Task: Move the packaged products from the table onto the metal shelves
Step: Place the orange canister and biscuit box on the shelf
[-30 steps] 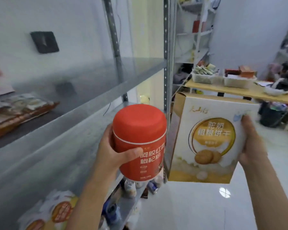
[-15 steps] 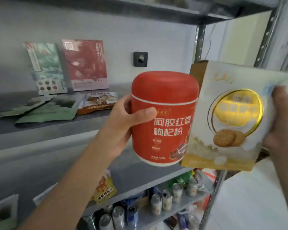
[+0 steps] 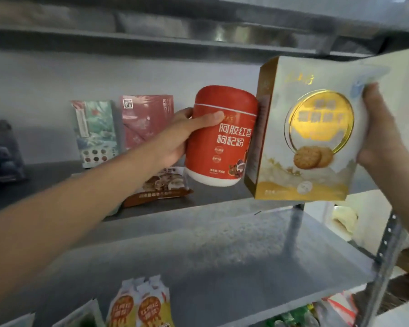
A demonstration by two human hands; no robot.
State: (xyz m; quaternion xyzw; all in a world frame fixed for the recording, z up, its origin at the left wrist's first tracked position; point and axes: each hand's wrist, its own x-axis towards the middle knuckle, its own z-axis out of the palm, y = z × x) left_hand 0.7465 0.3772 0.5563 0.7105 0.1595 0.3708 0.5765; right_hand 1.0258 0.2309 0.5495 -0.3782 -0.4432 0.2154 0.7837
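Left hand (image 3: 175, 140) grips a red jar (image 3: 220, 135) (tilted) above the shelf (image 3: 210, 197); right hand (image 3: 380, 131) clasps a biscuit box (image 3: 312, 128).

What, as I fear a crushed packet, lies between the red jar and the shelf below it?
A flat snack packet lies on the shelf below the left side of the red jar; nothing visible lies right of the packet.

My left arm was stretched forward and up, nearly straight, my left hand (image 3: 175, 140) wrapped round the side of a red jar (image 3: 222, 161), thumb across its front. My right hand (image 3: 380, 131) gripped the right edge of a biscuit box (image 3: 279, 114), forearm angled upward.
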